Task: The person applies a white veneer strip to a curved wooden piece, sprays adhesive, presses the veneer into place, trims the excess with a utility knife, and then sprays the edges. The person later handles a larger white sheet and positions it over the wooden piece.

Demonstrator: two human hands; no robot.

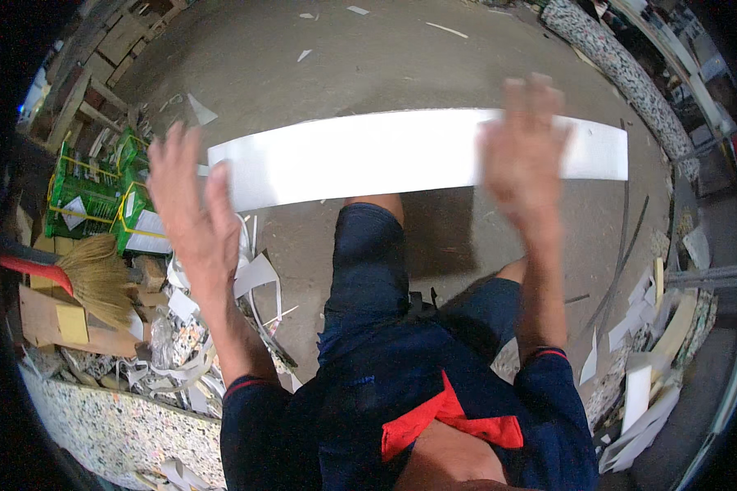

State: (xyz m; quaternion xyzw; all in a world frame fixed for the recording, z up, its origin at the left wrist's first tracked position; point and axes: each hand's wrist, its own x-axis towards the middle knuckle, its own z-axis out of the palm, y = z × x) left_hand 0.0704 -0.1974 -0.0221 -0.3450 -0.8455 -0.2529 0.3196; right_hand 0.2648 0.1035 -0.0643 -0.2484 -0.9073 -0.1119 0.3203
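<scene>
A long, flat white strip [360, 155], perhaps foam or board, lies crosswise in front of me, just beyond my bent knee. What bears it from below is hidden. At its left end my left hand [190, 200] is raised with fingers and thumb spread, holding nothing. Toward the right end, my right hand [522, 151] is over the strip, slightly blurred, its fingers stretched out flat. Whether that palm touches the strip or hovers above it, I cannot tell.
Left stand green packages [90, 196] with yellow straps, a straw broom [98, 274] and heaped white offcuts [184, 360]. A speckled foam roll [622, 74] lies far right; more scraps [651, 393] pile near right. Thin dark strips [622, 254] lie on the concrete floor [303, 90].
</scene>
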